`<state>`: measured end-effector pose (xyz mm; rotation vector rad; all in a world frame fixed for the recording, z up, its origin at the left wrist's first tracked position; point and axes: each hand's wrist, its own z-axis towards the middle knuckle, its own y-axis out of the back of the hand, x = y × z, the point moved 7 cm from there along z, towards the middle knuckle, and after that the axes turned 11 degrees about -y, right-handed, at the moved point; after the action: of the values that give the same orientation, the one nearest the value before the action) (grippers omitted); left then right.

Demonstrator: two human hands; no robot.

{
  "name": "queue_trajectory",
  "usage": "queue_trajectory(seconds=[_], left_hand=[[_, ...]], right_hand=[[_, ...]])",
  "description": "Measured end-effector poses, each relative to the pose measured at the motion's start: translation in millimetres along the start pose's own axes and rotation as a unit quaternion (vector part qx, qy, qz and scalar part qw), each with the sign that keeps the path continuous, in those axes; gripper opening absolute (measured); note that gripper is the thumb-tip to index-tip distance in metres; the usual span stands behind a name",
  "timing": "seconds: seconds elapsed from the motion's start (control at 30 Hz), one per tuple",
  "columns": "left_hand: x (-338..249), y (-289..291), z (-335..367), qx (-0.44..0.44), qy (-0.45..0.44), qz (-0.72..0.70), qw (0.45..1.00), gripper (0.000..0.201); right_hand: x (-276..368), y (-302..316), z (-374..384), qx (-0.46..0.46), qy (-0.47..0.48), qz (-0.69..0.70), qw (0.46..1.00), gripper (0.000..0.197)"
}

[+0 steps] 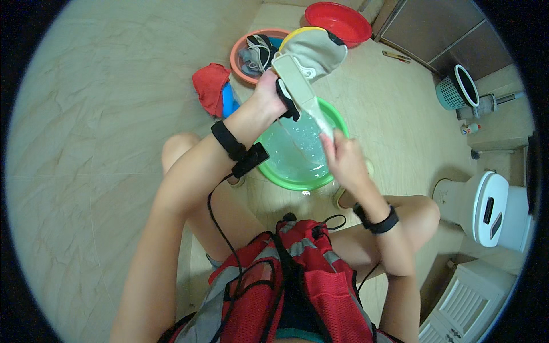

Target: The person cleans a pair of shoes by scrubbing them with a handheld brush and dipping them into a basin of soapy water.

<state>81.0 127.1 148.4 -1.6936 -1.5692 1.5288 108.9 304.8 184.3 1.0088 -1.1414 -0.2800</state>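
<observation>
Left hand clenched on the upper part of a beige fabric garment with a long flat strap-like band, holding it up over a green round plastic basin filled with clear water. Right hand pinches the band's lower end, just above the water at the basin's right side. The garment runs diagonally from far-centre down to the right hand, and its wider pouch-shaped part sits at the far end, above the left hand. Something black shows between the left fingers; cannot tell what it is. The basin stands on the beige tiled floor between the person's bare knees. Both wrists carry black bands; the left one has a small black unit with a cable running down toward a red and grey backpack worn on the chest. Far of the basin: an orange round plastic basin holding grey and dark clothes, a yellow-rimmed basin mostly hidden behind the garment, and a red round plastic basin furthest off. A red crumpled cloth lies over a blue object just left of the orange basin. Right side: a teal slotted plastic basket far, a white toilet with closed lid near.
</observation>
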Motion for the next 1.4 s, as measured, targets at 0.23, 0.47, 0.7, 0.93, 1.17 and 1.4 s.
queue_trajectory(seconds=[0.23, 0.47, 0.7, 0.93, 1.17, 1.4], left_hand=[[0, 7, 9, 0.018, 0.036, -0.034, 0.999, 0.030], [2, 13, -2, -0.005, 0.006, 0.053, 0.999, 0.030], [-1, 21, 7, 0.052, 0.051, -0.050, 0.996, 0.034], [-5, 9, 19, 0.056, 0.013, -0.010, 0.998, 0.042], [8, 29, 10, 0.061, 0.087, 0.178, 0.978, 0.052], [4, 0, -49, 0.308, -0.097, 0.473, 0.819, 0.026]], right_hand=[[-4, 8, 26, -0.046, 0.022, -0.074, 0.996, 0.036], [-12, 29, 29, -0.106, 0.005, -0.144, 0.984, 0.039], [-8, 2, 11, -0.144, 0.036, -0.165, 0.975, 0.040], [-22, 60, 31, -0.193, -0.056, -0.040, 0.979, 0.046], [-38, 82, 36, -0.013, -0.186, 0.273, 0.944, 0.048], [-41, 43, 11, 0.116, -0.077, 0.044, 0.989, 0.049]])
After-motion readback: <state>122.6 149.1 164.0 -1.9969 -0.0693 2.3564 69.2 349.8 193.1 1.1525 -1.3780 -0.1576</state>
